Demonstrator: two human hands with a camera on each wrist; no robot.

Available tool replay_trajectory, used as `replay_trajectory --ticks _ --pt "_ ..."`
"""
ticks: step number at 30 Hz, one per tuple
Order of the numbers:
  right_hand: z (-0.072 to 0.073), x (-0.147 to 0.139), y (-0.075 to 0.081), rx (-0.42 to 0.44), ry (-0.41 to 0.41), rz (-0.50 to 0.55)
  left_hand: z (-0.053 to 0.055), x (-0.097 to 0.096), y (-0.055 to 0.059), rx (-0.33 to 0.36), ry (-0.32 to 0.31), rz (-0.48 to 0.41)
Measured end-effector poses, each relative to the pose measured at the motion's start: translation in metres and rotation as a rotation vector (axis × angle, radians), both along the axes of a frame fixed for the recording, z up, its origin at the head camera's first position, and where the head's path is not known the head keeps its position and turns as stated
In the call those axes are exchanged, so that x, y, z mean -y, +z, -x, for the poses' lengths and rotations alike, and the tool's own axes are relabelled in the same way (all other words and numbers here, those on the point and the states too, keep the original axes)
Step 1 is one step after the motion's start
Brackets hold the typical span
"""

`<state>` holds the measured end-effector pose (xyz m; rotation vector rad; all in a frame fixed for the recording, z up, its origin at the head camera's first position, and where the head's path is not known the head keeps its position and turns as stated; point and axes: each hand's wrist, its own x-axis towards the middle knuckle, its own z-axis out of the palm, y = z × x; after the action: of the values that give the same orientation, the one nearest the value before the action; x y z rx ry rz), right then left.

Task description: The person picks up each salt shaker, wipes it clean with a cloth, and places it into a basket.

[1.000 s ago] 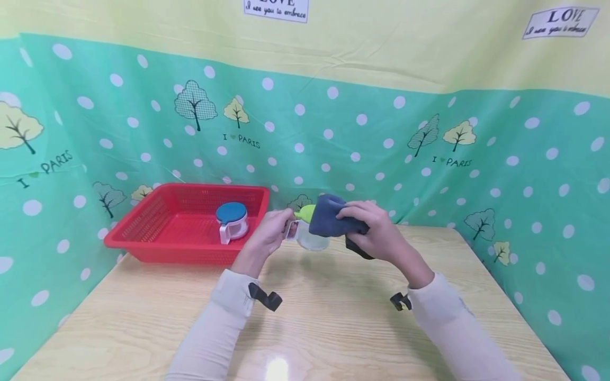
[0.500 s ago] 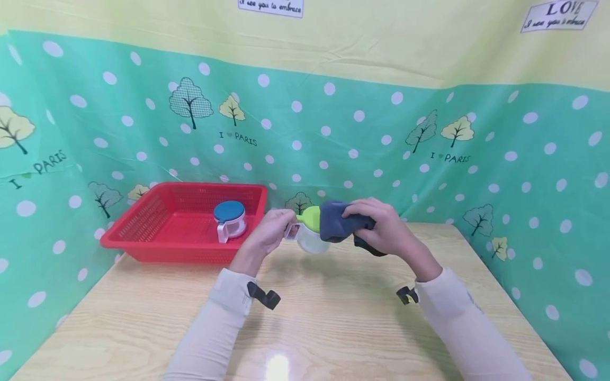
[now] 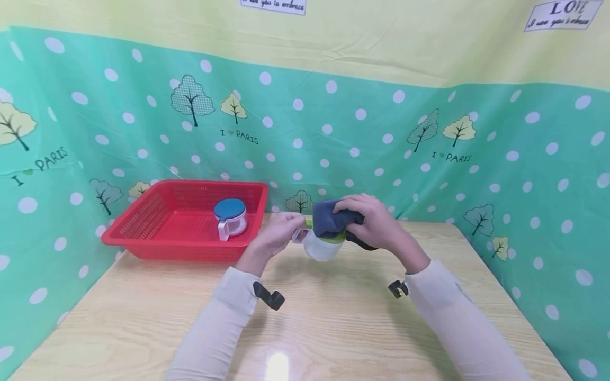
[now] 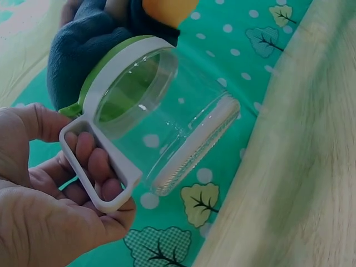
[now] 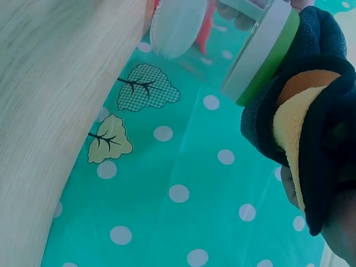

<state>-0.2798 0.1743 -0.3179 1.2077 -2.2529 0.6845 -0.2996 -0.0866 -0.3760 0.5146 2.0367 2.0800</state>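
My left hand (image 3: 280,233) grips the white handle of a clear seasoning jar (image 4: 167,128) with a green flip lid, its fingers curled through the handle loop in the left wrist view. The jar is held up above the table, its base tilted toward the wood. My right hand (image 3: 374,219) holds a dark blue cloth (image 3: 326,218) bunched over the jar's lid. In the right wrist view a fold of the cloth shows a yellow inner side (image 5: 297,119). The cloth covers most of the lid in the head view.
A red plastic basket (image 3: 143,235) stands on the wooden table (image 3: 333,323) at the back left. Inside it is another jar (image 3: 233,217) with a blue lid and white handle. A green polka-dot curtain (image 3: 267,143) hangs behind the table and along both sides.
The cloth moved right along the green lid, then back left and over it, now hiding most of the lid. The jar has shifted slightly right and down with my left hand.
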Motion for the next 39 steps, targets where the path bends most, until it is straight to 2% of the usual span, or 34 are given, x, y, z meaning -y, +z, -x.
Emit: replay_trajectory --ticks 7,20,28,33,39 --pt "0.001 -0.008 -0.001 0.049 -0.004 -0.003 0.002 0.001 0.001 0.006 0.009 -0.004" --pt "0.002 -0.039 -0.005 0.111 0.021 -0.022 0.006 0.012 0.001 -0.005 -0.054 0.003" --pt "0.006 -0.028 -0.001 0.159 0.028 -0.098 0.004 0.011 -0.004 -0.027 -0.101 0.069" --pt "0.009 -0.019 -0.001 0.156 0.03 -0.098 0.003 0.008 -0.005 -0.022 -0.116 0.079" --pt "0.008 -0.008 0.0 0.131 0.065 -0.065 0.003 0.005 -0.005 -0.012 -0.09 0.08"
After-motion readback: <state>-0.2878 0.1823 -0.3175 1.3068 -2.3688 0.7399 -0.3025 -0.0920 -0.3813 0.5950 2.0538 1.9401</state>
